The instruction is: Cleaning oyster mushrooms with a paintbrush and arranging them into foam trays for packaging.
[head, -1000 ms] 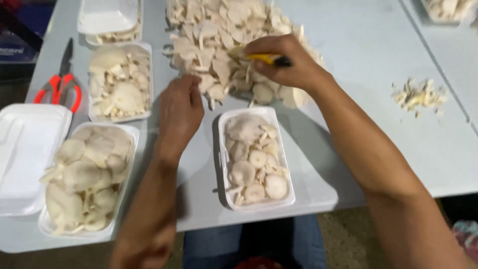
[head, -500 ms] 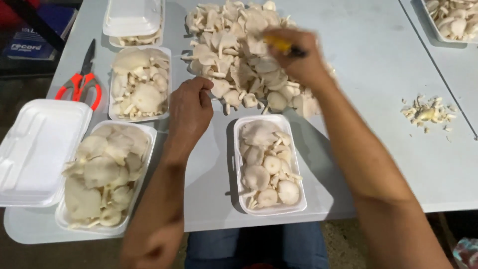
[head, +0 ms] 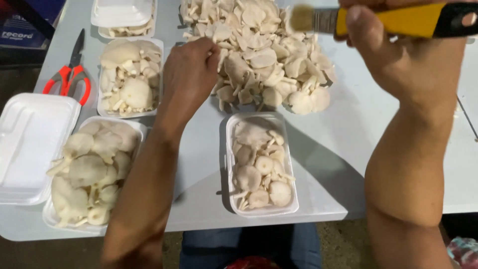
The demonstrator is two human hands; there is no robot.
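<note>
A big heap of pale oyster mushrooms [head: 264, 55] lies on the grey table [head: 343, 149]. My left hand [head: 191, 74] reaches into the heap's left edge, fingers curled on a mushroom there. My right hand [head: 398, 55] is raised close to the camera at the upper right and grips a yellow-and-black handled brush [head: 378, 20], bristles pointing left over the heap. In front of me stands a white foam tray [head: 229, 164] partly filled with mushrooms.
Two more filled foam trays sit at left [head: 144, 45] and lower left [head: 50, 216]. An empty foam lid [head: 30, 144] lies at the far left, red-handled scissors [head: 69, 74] behind it. Another closed foam box [head: 122, 12] is at the back.
My right hand with the brush has lifted off the heap and come up near the camera. My left hand has moved forward to the heap's edge. The view has shifted closer.
</note>
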